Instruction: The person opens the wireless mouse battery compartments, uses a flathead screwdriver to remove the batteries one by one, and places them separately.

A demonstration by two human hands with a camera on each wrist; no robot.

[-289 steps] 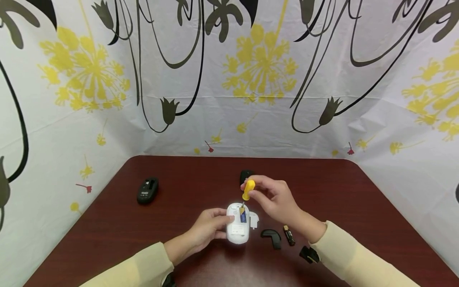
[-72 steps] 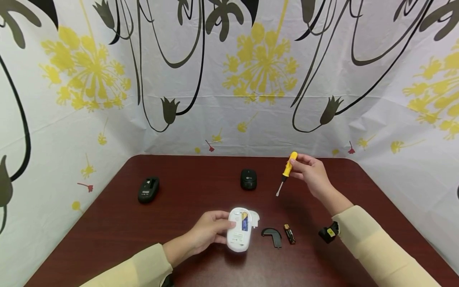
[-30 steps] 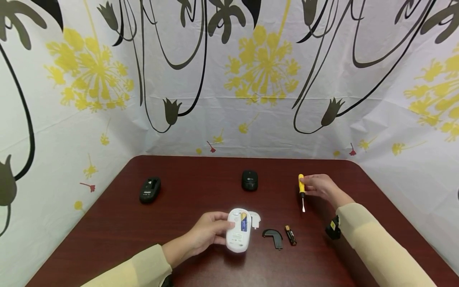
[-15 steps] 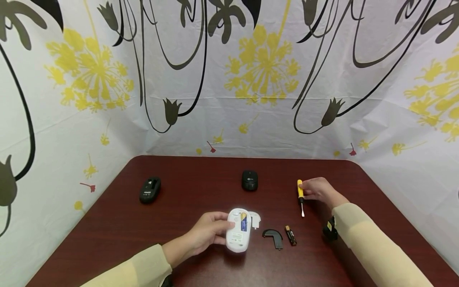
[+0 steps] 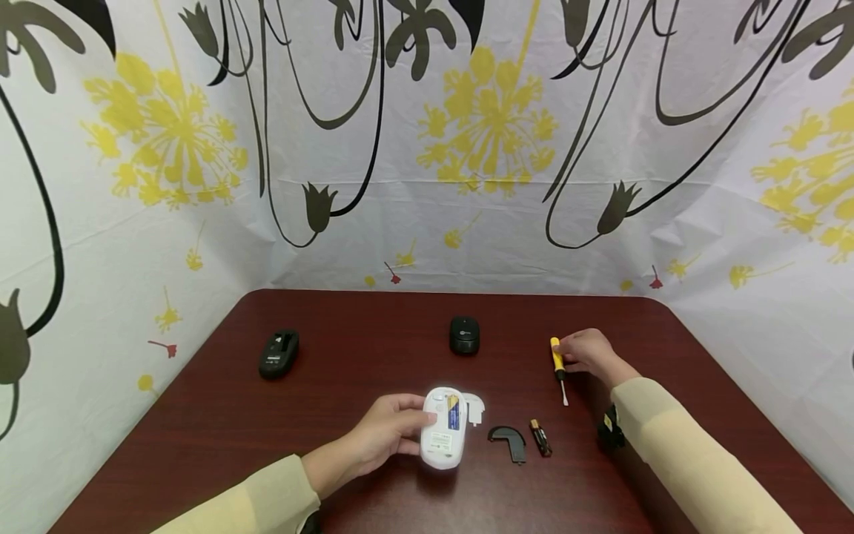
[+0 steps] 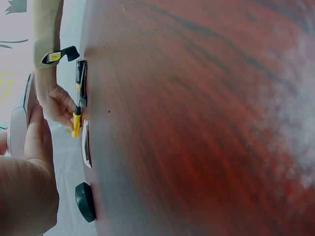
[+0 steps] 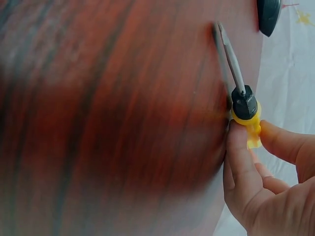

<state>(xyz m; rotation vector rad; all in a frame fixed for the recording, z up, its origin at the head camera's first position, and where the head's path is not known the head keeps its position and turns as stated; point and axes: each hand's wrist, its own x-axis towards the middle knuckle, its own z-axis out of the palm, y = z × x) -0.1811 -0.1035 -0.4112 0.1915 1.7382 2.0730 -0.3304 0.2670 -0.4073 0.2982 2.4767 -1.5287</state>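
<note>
In the head view, my left hand [image 5: 394,423] grips a white computer mouse [image 5: 442,445] by its left side, underside up, with the thumb over the edge. A blue and gold battery [image 5: 454,412] sits in its open slot. My right hand [image 5: 592,351] pinches the yellow handle of a screwdriver [image 5: 557,357] at the right of the table. In the right wrist view, thumb and fingers hold the screwdriver [image 7: 244,104] by its handle, its metal shaft low over the wood. A white battery cover [image 5: 475,409] lies just right of the mouse.
A black curved cover [image 5: 510,443] and a loose dark battery [image 5: 540,437] lie right of the white mouse on the dark red table [image 5: 360,334]. One black mouse [image 5: 464,335] stands at the back middle, another black mouse [image 5: 279,354] lies at the left.
The screwdriver, earlier with its tip at the battery in the white mouse, has moved right and then down to the tabletop in my right hand. My left hand keeps holding the mouse.
</note>
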